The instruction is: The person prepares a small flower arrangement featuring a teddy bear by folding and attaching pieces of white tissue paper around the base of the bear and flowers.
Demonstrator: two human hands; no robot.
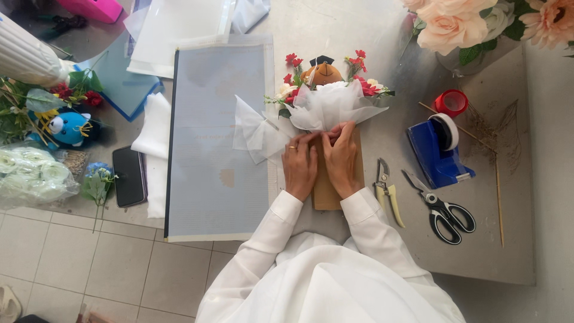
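A small bouquet (326, 96) lies on the grey table, with red and white flowers, a brown toy bear in a black cap, and white tissue wrapping (263, 128). Its lower part is wrapped in brown paper (326, 194). My left hand (299, 164), with a ring on one finger, and my right hand (342, 158) both press on the brown wrap just below the tissue, fingertips pinching the paper together at the bouquet's neck. Both arms wear white sleeves.
Pruning shears (387, 191), black-handled scissors (439, 206), a blue tape dispenser (439, 149), a red tape roll (451, 103) and thin sticks lie to the right. A large pale sheet (215, 143), a phone (129, 176), a blue toy (69, 128) and flowers sit left. Peach flowers (454, 24) stand top right.
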